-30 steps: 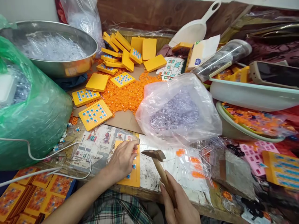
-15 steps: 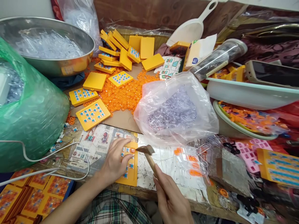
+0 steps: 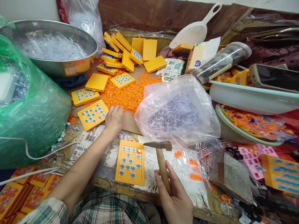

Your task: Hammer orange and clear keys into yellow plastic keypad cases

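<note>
A yellow board (image 3: 130,160) with blue-and-white square pieces lies flat near the table's front edge, one orange piece at its upper right corner. My right hand (image 3: 174,193) is wrapped round the wooden handle of a hammer (image 3: 161,155), whose metal head is raised just right of the board. Beyond the board, my left hand (image 3: 114,119) reaches to the near edge of the pile of orange rings (image 3: 123,93), its fingertips bent down; what they hold, if anything, is hidden. Just left of that hand lies another yellow board (image 3: 92,115).
A clear bag of transparent pieces (image 3: 177,109) stands right of the pile. A metal bowl (image 3: 58,63) and green bag (image 3: 39,124) are at the left. Yellow cases (image 3: 149,49) are stacked behind. A stone block (image 3: 235,177) and basins (image 3: 254,96) are at the right.
My left hand has left the front board and moved forward to the orange rings. The hammer has swung more upright and its head has shifted right, away from the board.
</note>
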The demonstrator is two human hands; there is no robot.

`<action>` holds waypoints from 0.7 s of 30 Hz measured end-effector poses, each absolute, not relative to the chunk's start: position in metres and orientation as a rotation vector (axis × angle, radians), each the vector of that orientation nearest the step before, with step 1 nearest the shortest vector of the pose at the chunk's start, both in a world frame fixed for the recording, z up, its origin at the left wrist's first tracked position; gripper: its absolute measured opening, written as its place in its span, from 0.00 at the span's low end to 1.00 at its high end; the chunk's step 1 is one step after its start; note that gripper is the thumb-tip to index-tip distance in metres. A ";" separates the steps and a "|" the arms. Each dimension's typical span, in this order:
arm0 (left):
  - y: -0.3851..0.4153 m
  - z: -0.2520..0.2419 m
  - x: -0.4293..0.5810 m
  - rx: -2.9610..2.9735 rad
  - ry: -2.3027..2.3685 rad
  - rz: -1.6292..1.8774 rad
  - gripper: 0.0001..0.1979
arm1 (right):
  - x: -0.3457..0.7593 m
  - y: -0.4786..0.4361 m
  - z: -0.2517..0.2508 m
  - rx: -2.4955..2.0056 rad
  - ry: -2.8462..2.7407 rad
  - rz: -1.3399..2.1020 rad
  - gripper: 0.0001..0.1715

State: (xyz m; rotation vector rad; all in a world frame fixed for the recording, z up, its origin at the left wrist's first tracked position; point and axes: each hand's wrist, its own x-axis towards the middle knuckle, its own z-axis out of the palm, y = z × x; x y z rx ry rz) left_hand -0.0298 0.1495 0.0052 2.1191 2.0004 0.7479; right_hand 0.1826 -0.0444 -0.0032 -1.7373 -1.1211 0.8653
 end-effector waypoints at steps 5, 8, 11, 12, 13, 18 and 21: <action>0.170 0.010 -0.031 2.155 1.916 0.634 0.15 | 0.185 -0.050 -0.008 -1.725 -1.056 0.859 0.30; 0.153 0.007 -0.030 2.143 1.815 0.628 0.12 | 0.188 -0.054 -0.011 -1.756 -1.035 0.880 0.31; 0.141 -0.004 -0.030 2.098 1.743 0.596 0.09 | 0.190 -0.055 -0.013 -1.775 -1.060 0.898 0.31; 0.139 -0.007 -0.030 2.087 1.731 0.593 0.09 | 0.189 -0.055 -0.014 -1.766 -1.084 0.895 0.31; 0.138 -0.010 -0.030 2.081 1.720 0.596 0.08 | 0.189 -0.054 -0.014 -1.744 -1.121 0.879 0.30; 0.114 -0.007 -0.028 2.082 1.592 0.663 0.11 | 0.187 -0.053 -0.016 -1.582 -1.451 0.625 0.26; 0.077 -0.004 -0.021 2.052 1.357 0.794 0.16 | 0.186 -0.052 -0.013 -1.512 -1.611 0.485 0.29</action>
